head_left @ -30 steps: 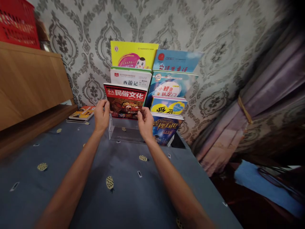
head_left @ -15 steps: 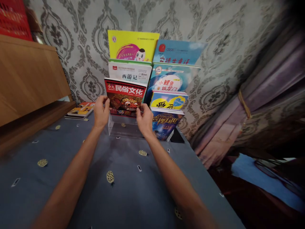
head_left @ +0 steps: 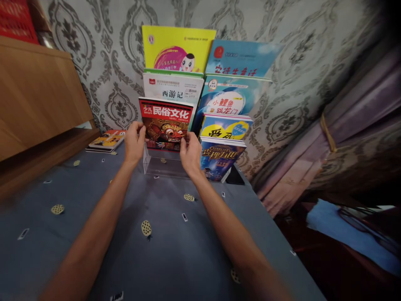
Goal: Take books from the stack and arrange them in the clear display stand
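Note:
A red magazine [head_left: 166,121] with a mask on its cover stands upright in the left column of a clear tiered rack [head_left: 161,165]. My left hand [head_left: 134,142] pinches its lower left edge and my right hand [head_left: 189,154] pinches its lower right corner. Behind it rise a white book [head_left: 173,88] and a yellow book [head_left: 177,49]. The right column holds several blue and yellow books [head_left: 225,125]. The rack's front left pocket below the red magazine shows nothing in it.
A small stack of books [head_left: 106,140] lies flat at the left on the dark blue patterned cloth [head_left: 156,234]. A wooden headboard [head_left: 37,96] stands at the left, patterned wallpaper behind the rack, a purple curtain [head_left: 344,125] at the right.
Both hands have stayed on the red magazine and it has risen slightly in view as the camera shifted; more of its cover now shows above the hands.

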### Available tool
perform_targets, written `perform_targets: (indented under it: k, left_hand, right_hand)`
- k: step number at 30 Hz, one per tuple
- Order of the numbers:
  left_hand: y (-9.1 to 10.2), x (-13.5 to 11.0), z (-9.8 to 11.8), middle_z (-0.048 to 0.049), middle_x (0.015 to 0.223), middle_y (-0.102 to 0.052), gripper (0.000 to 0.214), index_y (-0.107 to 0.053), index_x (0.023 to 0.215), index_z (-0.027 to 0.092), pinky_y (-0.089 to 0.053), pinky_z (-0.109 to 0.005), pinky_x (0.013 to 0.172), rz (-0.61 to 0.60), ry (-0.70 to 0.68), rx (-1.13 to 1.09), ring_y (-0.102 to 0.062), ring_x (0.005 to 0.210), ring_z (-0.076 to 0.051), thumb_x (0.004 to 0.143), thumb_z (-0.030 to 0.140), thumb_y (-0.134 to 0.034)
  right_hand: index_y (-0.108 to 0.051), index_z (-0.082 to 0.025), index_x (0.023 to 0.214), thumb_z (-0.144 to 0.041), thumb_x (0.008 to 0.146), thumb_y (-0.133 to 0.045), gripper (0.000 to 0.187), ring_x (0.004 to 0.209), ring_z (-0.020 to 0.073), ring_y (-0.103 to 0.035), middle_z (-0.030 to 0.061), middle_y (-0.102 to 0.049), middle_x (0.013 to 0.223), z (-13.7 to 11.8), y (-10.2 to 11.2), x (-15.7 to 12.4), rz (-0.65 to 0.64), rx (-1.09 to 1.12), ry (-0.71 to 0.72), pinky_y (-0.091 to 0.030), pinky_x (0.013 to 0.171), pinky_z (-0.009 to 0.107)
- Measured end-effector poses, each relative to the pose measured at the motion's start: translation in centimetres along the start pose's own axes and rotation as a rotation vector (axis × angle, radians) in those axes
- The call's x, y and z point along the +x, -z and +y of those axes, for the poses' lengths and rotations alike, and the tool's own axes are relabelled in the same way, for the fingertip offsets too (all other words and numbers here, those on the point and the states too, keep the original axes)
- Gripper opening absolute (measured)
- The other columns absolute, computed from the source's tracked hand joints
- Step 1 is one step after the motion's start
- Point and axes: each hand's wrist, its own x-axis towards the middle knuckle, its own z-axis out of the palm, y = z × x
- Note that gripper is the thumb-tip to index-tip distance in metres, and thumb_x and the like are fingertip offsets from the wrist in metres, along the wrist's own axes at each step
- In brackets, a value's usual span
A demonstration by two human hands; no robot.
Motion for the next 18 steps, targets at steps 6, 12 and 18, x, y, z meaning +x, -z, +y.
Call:
perform_targets:
  k: [6,12,18]
  left_hand:
    - [-0.1,-0.4,-1.0,-0.0009,0.077,-0.055,0.030,-0.057,0.085,0.020,-0.054,-0.033,0.076,0.036,-0.045,0.156,-0.057,0.075,-0.016,0.097,0.047,-0.052]
    - [0.0,-0.9,-1.0,-0.0033,0.084,-0.062,0.018,-0.060,0.103,0.020,-0.049,-0.038,0.090,0.010,-0.059,0.278,-0.063,0.087,-0.022,0.099,0.034,-0.051]
    - [-0.1,-1.2,0.1,-0.0098,0.109,-0.067,0.031,-0.056,0.125,0.016,-0.048,-0.039,0.094,-0.068,-0.088,0.433,-0.063,0.103,-0.025,0.098,0.021,-0.042]
  right_hand:
    - [-0.054,-0.021,0.093,-0.019,0.090,-0.049,0.006,0.089,0.0265,-0.059,0.0111,-0.062,0.092,0.5,-0.2,0.1,-0.036,-0.081,-0.035,-0.051,0.084,0.047]
    - [-0.052,-0.018,0.103,-0.021,0.088,-0.048,0.015,0.095,0.0282,-0.060,0.0153,-0.061,0.103,-0.2,-0.3,-0.1,-0.058,-0.138,-0.078,-0.051,0.088,0.049]
    - [-0.041,-0.014,0.130,-0.020,0.089,-0.045,0.042,0.110,0.0279,-0.060,0.0176,-0.062,0.118,-0.8,-0.4,-0.6,-0.051,-0.161,-0.049,-0.050,0.096,0.047]
